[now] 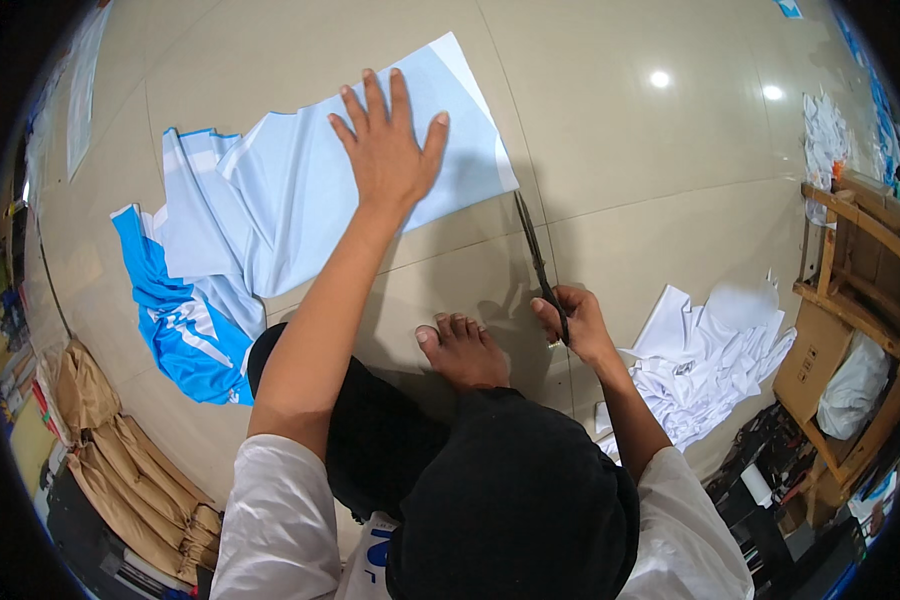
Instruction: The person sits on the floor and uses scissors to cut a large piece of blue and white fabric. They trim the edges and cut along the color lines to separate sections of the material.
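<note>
A light blue fabric piece [305, 190] with white edging lies on the tiled floor, smooth toward its right end and wrinkled on the left. My left hand [390, 155] presses flat on it with fingers spread. Long dark scissors [538, 258] are gripped in my right hand [575, 320], to the right of my bare foot. Their blades point away from me, tips at the near right corner of the fabric. Whether the blades touch the cloth I cannot tell. Bunched at the fabric's left end is a bright blue and white printed cloth [175, 325].
White fabric scraps [705, 350] lie heaped to the right of my right forearm. Farther right stands a wooden frame [860, 225] with a cardboard box [818, 362]. Crumpled brown paper [130, 460] sits at the lower left. More white scraps [827, 140] are at the far right.
</note>
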A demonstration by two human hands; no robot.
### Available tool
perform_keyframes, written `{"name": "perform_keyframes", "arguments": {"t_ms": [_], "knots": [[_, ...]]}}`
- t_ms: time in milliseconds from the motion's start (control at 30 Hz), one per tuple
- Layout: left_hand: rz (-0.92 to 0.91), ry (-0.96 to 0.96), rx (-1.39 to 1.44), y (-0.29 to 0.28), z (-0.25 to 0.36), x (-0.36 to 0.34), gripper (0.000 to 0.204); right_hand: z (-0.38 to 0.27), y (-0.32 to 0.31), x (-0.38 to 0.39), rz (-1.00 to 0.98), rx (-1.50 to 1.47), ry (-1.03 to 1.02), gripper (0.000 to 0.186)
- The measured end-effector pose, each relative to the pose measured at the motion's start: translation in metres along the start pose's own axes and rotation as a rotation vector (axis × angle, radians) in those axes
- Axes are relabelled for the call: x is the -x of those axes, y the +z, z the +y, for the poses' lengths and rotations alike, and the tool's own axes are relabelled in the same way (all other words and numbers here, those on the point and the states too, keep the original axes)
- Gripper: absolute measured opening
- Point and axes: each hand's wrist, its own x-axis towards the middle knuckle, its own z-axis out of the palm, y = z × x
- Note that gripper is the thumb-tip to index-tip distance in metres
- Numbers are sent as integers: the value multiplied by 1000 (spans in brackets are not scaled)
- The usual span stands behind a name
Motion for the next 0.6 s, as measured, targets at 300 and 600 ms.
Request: {"name": "perform_keyframes", "arguments": {"t_ms": [300,600], "knots": [[-36,-36,-63,9,-16,-3,89,-16,8,-12,-77,-47,34,40],[-42,-42,-72,8,-15,-3,88,-27,15,-17,-31,-92,11,45]]}}
